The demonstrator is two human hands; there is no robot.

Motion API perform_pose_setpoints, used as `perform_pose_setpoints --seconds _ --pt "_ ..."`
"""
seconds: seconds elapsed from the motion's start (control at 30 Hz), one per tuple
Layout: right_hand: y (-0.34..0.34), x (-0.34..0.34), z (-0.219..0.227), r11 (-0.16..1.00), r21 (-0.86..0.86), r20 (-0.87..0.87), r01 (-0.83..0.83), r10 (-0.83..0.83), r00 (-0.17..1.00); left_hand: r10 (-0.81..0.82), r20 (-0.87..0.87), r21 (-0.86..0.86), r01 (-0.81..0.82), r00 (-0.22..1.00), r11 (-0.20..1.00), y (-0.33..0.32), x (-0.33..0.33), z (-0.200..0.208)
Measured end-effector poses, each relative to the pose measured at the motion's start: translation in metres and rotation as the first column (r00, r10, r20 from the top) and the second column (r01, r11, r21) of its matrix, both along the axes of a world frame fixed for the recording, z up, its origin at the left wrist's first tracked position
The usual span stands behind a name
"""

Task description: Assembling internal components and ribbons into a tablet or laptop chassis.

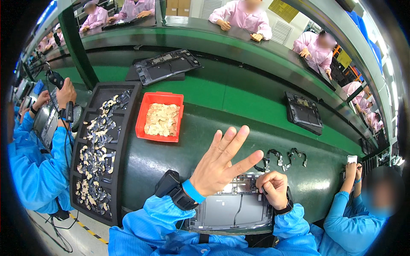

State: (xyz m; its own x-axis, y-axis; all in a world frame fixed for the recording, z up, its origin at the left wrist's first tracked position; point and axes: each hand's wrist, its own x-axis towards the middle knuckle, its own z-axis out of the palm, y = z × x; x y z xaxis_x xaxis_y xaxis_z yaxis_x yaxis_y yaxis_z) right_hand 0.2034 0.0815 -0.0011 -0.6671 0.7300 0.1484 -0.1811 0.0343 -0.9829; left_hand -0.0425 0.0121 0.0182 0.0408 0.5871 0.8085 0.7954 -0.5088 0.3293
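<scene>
- Both hands are over the near side of the bench: the left hand [217, 175] is up with its fingers spread wide, and I see nothing in it.
- On the other side, the right hand [274, 187] is curled, thumb and finger close together. Something small and dark may be in that pinch, but I cannot tell.
- Right below them is an open laptop body [220, 210]. It lies flat on the green bench [149, 170], just in front of the person.
- Its long way runs from left to right across the person's front. The side with the small metal parts points away from the person, and the big dark flat packs are nearer.
- I think the work now is at that far side, by the right hand. A move there seems to call for a light pinch and a clear view, as the left hand hides some of it.
- Black cables [274, 157] lie just past the laptop's far right corner.
</scene>
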Motion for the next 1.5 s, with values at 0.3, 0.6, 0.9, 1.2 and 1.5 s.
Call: perform_pose_setpoints --seconds 0.3,0.6,0.9,1.2,1.5 --pt "0.002 0.001 -0.001 1.000 0.011 -0.005 -0.006 0.006 1.000 0.041 -0.015 0.030 -0.040 0.999 0.999 0.002 0.001 -0.002" --pt "0.006 0.008 -0.010 0.999 -0.015 -0.077 -0.034 0.033 0.996 -0.038 0.029 0.051 0.036 0.999 0.998 0.001 0.000 0.020" --pt "0.006 -0.006 -0.002 0.992 0.125 -0.239 0.029 0.002 0.971 -0.235 -0.042 -0.166 0.225 0.971 0.960 0.000 0.014 -0.001" --pt "0.013 0.009 0.002 0.995 0.104 -0.179 0.006 0.013 0.984 -0.168 -0.118 -0.372 0.114 0.979 0.921 -0.003 0.015 -0.019" --pt "-0.005 0.044 0.023 0.959 0.044 -0.062 0.280 -0.277 0.959 -0.305 -0.104 -0.589 0.188 0.947 0.786 0.001 0.008 -0.006"
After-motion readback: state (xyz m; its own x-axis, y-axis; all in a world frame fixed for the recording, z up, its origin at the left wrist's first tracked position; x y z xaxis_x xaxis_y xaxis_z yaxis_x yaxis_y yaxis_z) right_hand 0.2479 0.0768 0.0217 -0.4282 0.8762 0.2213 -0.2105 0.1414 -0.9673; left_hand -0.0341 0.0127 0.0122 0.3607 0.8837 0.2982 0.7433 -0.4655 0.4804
